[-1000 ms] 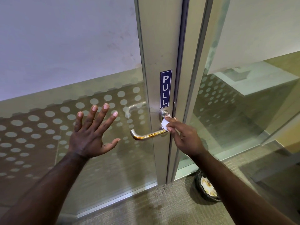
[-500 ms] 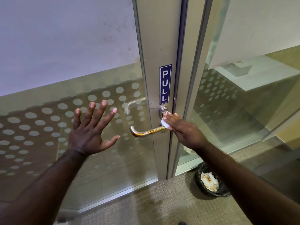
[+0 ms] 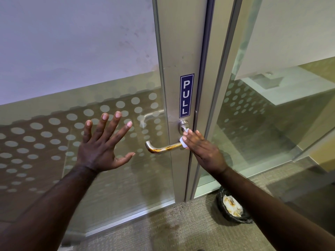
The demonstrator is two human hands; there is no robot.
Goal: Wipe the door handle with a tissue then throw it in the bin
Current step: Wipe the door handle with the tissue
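A metal lever door handle (image 3: 159,148) with brown smears along its bar sticks out of the aluminium door frame, below a blue PULL sign (image 3: 186,96). My right hand (image 3: 203,151) presses a small white tissue (image 3: 183,142) against the handle's inner end, near the round base. My left hand (image 3: 105,144) is spread flat with fingers apart on the dotted glass pane, left of the handle. A black bin (image 3: 233,209) holding stained tissues stands on the carpet at the lower right, partly hidden by my right forearm.
The glass door has frosted dots and a second handle (image 3: 152,115) showing through on its far side. A fixed glass panel (image 3: 272,124) stands right of the frame. Beige carpet (image 3: 163,232) covers the floor below.
My view has tilted down a little, so the bin shows more. My right hand with the tissue has slid slightly up along the handle's inner end. My left hand stays on the glass.
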